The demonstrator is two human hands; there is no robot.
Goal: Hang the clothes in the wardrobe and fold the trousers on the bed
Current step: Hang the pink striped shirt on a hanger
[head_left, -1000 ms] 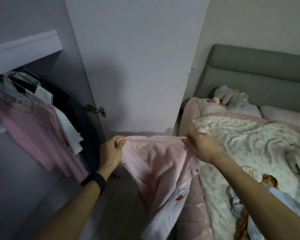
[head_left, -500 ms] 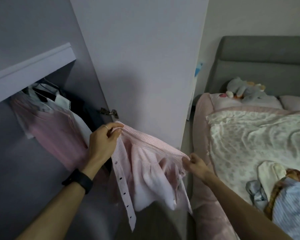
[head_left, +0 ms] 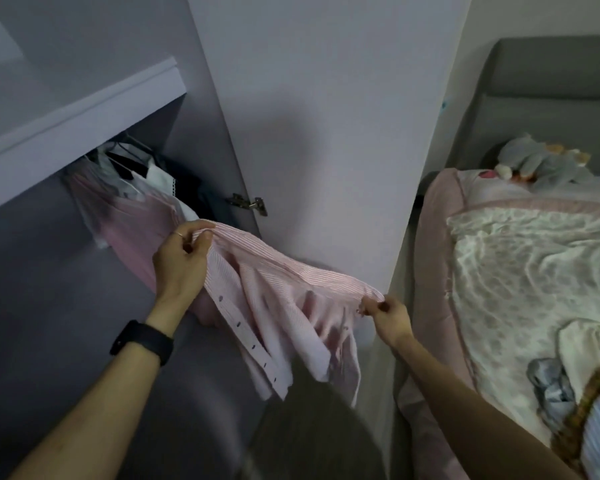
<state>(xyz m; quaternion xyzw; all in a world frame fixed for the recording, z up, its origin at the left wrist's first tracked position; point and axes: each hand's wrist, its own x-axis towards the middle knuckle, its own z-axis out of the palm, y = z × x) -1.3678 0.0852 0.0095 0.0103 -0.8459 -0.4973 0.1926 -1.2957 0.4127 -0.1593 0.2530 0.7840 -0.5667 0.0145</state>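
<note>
A pale pink, finely striped button-front shirt (head_left: pixel 274 306) is held stretched between both hands in front of the open lilac wardrobe (head_left: pixel 84 109), beside its tall door (head_left: pixel 326 133). One end of the upper edge is pinched by the curled fingers (head_left: pixel 194 233) of the left hand (head_left: pixel 179 263), raised close to the hanging clothes. The other end is pinched by the fingers (head_left: pixel 368 303) of the right hand (head_left: pixel 387 315), lower and near the door's edge. The rest of the cloth hangs loose, with the buttoned strip dangling in front.

No hanger can be seen in the shirt, so it is judged that hanging has not yet been achieved.

Only a narrow fold is gripped at each end. If either pinch is relaxed, the shirt could swing down or be dropped to the floor. The loose strip could be snagged on the metal hinge (head_left: pixel 248 204) just behind it if the shirt is carried inward carelessly. The plain pink top on the rail (head_left: pixel 136 230) lies right behind the left hand and could be dragged askew or pulled off. The rail itself is hidden under the shelf, so a hook might be missed there. As the shirt is held on a slant, it may slip off one side once hung.

On the pink-edged bed (head_left: pixel 437 237), a heap of mixed clothes (head_left: pixel 551 382) remains to be sorted.
</note>
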